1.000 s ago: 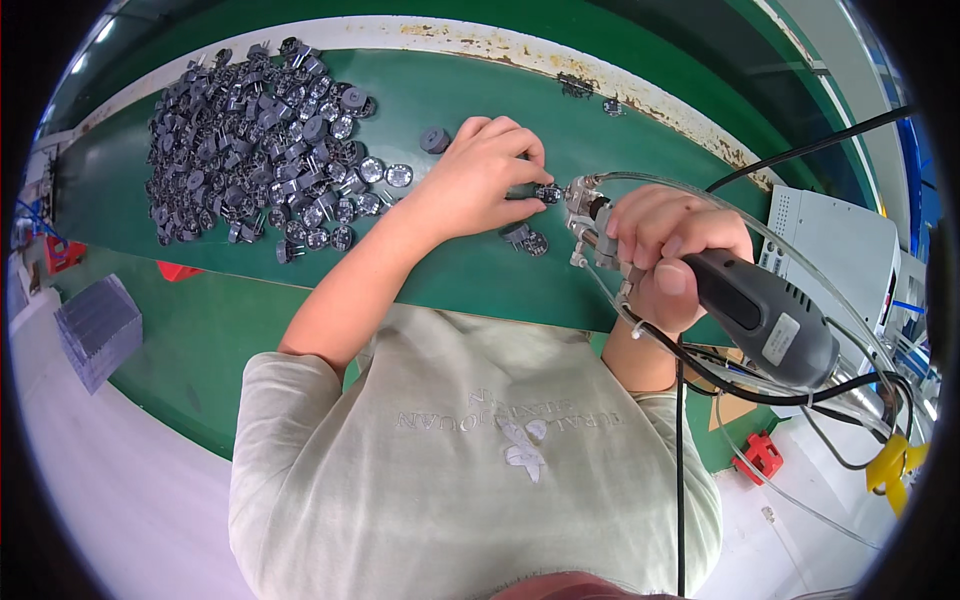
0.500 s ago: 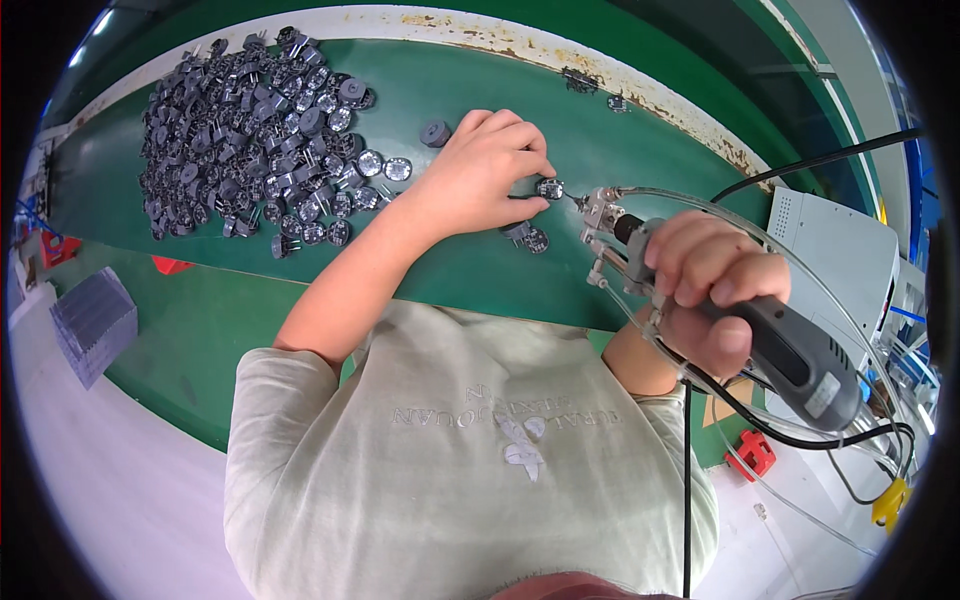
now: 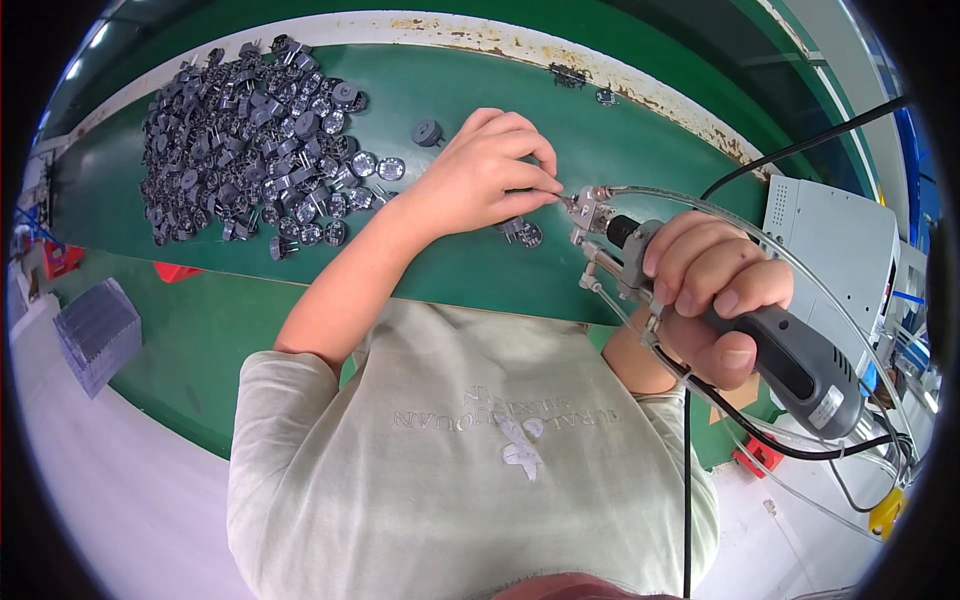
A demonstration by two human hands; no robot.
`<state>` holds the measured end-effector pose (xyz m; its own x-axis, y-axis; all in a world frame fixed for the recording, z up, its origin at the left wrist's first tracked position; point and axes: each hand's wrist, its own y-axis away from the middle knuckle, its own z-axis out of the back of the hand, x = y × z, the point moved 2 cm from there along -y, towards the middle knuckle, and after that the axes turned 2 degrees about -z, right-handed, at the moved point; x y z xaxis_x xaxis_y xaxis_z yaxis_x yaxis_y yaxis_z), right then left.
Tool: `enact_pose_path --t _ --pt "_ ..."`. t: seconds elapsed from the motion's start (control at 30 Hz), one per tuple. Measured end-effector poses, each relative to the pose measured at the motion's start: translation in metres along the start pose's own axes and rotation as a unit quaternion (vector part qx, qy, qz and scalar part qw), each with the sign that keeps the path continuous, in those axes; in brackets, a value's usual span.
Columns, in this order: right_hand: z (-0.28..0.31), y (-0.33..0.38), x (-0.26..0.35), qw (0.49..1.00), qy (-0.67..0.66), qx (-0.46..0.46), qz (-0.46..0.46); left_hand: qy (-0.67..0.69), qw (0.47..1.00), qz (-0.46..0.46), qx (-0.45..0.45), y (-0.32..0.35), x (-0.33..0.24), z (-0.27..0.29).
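My left hand [image 3: 492, 172] is closed in a pinch, thumb and forefinger together at the tool's tip. A small round circuit part was between these fingers a moment earlier; now the fingers mostly hide it. My right hand [image 3: 715, 290] is wrapped round a grey electric screwdriver [image 3: 800, 375], with a metal nozzle fitting [image 3: 592, 212] and clear tubes at its front. The driver's tip points left and meets the left fingertips. Just below the left hand lies a round part with a circuit face [image 3: 529, 235]. A dark round part with pins [image 3: 427, 132] lies beyond the left wrist.
A large heap of dark round parts [image 3: 250, 150] covers the left of the green bench [image 3: 440, 275]. Several dark bits [image 3: 569, 76] lie by the chipped white rail [image 3: 480, 32]. A grey metal box [image 3: 830, 245], black cable [image 3: 810, 152] and red bin [image 3: 758, 455] are at right.
The driver has moved slightly left, its tip now at my left fingertips. The left thumb and forefinger have closed together, and the small round part between them has gone from sight.
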<state>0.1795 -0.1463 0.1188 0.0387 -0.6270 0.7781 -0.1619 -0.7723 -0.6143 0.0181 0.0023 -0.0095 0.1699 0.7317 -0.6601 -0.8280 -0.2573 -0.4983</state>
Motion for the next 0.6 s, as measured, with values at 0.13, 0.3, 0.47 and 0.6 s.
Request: enact_pose_path --t 0.13,0.3,0.47,0.6 --pt "-0.0018 0.002 0.0011 1.0 0.004 -0.012 0.011 0.003 1.0 -0.006 -0.005 -0.0011 0.0004 -0.0008" --pt "-0.0025 0.0017 0.0057 1.0 0.014 -0.017 0.018 0.0 1.0 0.005 -0.015 -0.0023 0.0009 0.0018" --pt "-0.0034 -0.0003 0.0074 1.0 -0.006 -0.009 0.014 -0.008 0.999 -0.028 -0.044 -0.0022 0.0001 0.0029" --pt "-0.0031 -0.002 0.003 1.0 -0.023 0.002 0.016 -0.037 0.996 -0.044 -0.064 0.0031 -0.0003 0.0073"
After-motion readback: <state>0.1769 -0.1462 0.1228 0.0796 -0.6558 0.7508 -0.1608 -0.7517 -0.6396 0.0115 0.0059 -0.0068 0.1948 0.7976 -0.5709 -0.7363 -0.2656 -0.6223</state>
